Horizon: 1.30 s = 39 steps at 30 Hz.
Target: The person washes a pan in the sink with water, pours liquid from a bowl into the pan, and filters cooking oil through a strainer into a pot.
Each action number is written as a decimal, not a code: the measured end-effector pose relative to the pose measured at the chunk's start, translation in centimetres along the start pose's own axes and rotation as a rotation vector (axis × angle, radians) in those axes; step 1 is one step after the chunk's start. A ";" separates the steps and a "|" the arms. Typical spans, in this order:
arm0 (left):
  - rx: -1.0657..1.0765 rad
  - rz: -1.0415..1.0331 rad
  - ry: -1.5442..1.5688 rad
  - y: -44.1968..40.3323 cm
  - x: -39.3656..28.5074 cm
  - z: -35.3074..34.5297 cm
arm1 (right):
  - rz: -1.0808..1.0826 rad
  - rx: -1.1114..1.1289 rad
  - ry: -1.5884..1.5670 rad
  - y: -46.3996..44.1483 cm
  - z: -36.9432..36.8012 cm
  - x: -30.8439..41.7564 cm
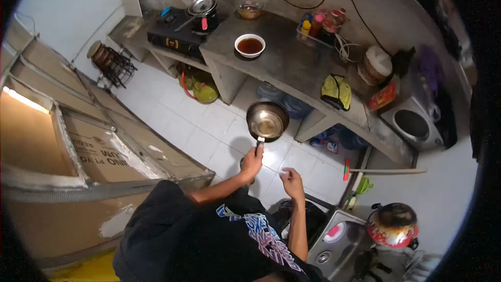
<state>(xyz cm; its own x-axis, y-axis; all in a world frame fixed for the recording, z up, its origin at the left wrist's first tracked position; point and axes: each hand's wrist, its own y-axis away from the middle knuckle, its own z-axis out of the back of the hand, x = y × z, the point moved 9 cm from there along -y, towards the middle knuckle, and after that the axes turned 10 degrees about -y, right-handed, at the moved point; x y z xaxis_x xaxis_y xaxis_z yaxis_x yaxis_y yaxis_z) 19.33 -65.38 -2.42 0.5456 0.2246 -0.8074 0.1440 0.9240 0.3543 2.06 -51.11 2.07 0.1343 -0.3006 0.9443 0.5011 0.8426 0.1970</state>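
Observation:
My left hand (252, 164) is wrapped round the handle of a frying pan (266, 123), which I hold out over the tiled floor. The pan has dark sides and a shiny, worn middle, with no food that I can make out in it. To the right of the handle, apart from the pan, is my right hand (293, 183). Its fingers are curled together, and a small whitish spot shows at their tips; what it is, I cannot tell. On the counter beyond the pan stands a white bowl (250, 46) of dark brown liquid.
A gas stove (177, 35) with a lidded pot (202, 9) is at the back left. Along the concrete counter (292, 65) are a glass bowl (249, 9), a bottle tray (315, 26) and a yellow-green cloth (336, 92). A sink (334, 237) lies lower right, beside a wok (392, 224).

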 end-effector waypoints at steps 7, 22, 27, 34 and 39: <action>-0.069 -0.048 0.047 -7.8 -5.4 7.4 | -0.250 0.243 -0.290 -14.2 -6.5 4.0; -0.055 -0.093 0.043 -16.9 -12.7 13.6 | -0.202 0.499 -0.394 -23.8 -18.4 14.7; 0.039 -0.109 0.022 -21.6 -17.4 13.4 | -0.345 0.359 -0.961 -29.6 -18.1 12.7; -0.098 -0.271 0.036 -30.4 -21.7 19.6 | -0.161 -0.095 -0.550 -42.9 -16.1 9.9; -0.156 -0.154 -0.077 -35.9 -22.7 24.3 | -0.246 0.000 -0.566 -49.1 -19.6 11.1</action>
<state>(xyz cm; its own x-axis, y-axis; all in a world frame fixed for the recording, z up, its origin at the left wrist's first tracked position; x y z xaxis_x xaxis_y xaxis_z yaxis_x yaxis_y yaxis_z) 21.87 -111.19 14.62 0.5898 0.0588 -0.8054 0.1042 0.9835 0.1480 -4.26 -104.56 -2.32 -0.4601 -0.2021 0.8645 0.4596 0.7789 0.4267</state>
